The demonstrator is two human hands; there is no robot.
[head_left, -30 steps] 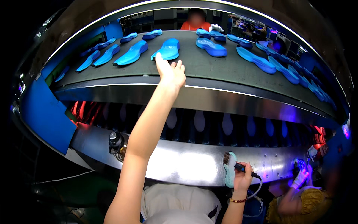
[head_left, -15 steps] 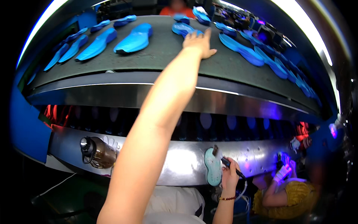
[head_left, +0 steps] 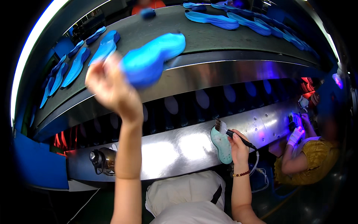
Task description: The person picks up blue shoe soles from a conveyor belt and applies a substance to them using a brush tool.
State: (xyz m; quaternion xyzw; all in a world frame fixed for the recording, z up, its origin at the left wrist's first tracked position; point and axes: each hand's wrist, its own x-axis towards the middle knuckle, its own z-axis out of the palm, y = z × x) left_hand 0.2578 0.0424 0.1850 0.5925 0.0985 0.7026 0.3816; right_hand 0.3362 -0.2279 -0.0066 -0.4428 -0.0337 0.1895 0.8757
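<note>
My left hand point(head_left: 116, 87), blurred by motion, grips one end of a blue shoe sole point(head_left: 154, 56) and holds it tilted over the front edge of the conveyor belt. The fingertips are smeared where they meet the sole. Lower right, my right hand point(head_left: 239, 147) is closed round the black handle of a brush point(head_left: 238, 139) with dark bristles. A pale tube runs down from the handle's end. Right beside that hand, a mint-green sole point(head_left: 223, 149) lies on the metal work ledge, the bristles above its far end.
More blue soles point(head_left: 76, 67) lie on the dark belt point(head_left: 220, 41) to the left, with others point(head_left: 250, 24) at right. A dark bottle point(head_left: 102, 161) stands on the metal ledge point(head_left: 160, 156). At right sits a co-worker in yellow point(head_left: 319, 158); another person in orange point(head_left: 147, 5) is beyond the belt.
My left hand has lifted a blue sole off the belt and swung it left and nearer. The right hand still holds the brush. The whole view has shifted.
</note>
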